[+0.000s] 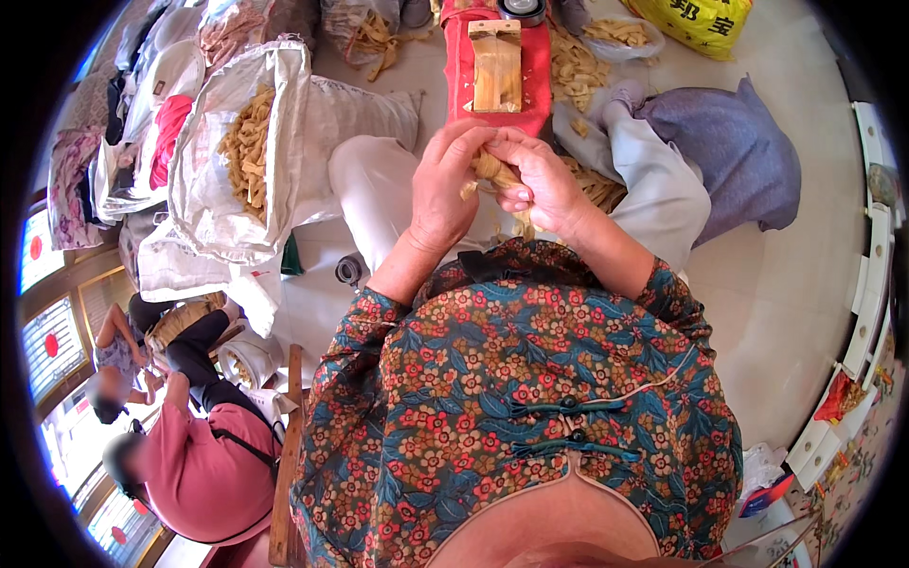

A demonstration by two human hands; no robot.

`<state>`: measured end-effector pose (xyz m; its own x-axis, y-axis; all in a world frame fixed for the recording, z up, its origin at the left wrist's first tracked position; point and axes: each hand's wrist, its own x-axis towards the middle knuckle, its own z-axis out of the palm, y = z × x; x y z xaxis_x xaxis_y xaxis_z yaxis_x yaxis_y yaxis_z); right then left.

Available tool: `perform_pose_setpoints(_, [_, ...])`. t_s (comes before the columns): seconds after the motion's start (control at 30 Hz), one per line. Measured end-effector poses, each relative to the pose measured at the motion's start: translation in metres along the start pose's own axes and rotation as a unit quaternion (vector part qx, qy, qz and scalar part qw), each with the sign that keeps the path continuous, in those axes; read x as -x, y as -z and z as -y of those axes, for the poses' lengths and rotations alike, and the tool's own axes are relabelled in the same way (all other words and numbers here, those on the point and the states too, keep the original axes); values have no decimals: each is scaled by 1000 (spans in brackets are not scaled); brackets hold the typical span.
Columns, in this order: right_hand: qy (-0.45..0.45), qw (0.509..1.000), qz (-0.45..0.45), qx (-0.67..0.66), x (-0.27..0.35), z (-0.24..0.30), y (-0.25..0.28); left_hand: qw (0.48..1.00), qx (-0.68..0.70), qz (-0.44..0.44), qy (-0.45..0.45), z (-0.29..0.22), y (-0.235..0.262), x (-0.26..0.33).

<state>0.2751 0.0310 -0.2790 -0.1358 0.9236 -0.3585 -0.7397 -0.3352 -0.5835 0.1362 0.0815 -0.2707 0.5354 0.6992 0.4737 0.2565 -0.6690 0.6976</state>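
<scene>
Slipping loose seems the likeliest trouble for the tan strip bundle (494,170), held just on the near side of the wooden block (497,71): an easing pinch could let its dangling end unfurl. The left hand (445,187) and right hand (549,186) meet there, just short of the block, forearms slanting inward, fingers curled nearly closed around the bundle; some fingertip contact is hidden.
</scene>
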Motion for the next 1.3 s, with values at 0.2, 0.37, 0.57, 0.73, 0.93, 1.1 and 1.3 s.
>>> perform_pose_setpoints(0.2, [233, 861, -30, 451, 12, -3, 2, 995, 35, 60, 66, 2, 3, -5])
perform_pose_setpoints(0.37, [384, 689, -53, 613, 19, 9, -1, 924, 241, 85, 285, -5, 6, -7])
perform_pose_setpoints(0.57, [315, 819, -32, 478, 18, 14, 5, 943, 222, 98, 229, -9, 10, -12])
perform_pose_setpoints(0.73, [193, 926, 45, 320, 20, 16, -1, 990, 23, 76, 113, 14, 7, -12])
perform_pose_setpoints(0.93, [188, 958, -20, 214, 8, 10, 8, 898, 311, 89, 298, -2, 7, -15])
perform_pose_setpoints(1.1, [157, 960, -36, 229, 8, 10, 14, 908, 235, 176, 299, 2, -1, -16])
perform_pose_setpoints(1.3, [148, 959, -117, 210, 1, 25, 14, 714, 573, 130, 381, -13, -5, -15])
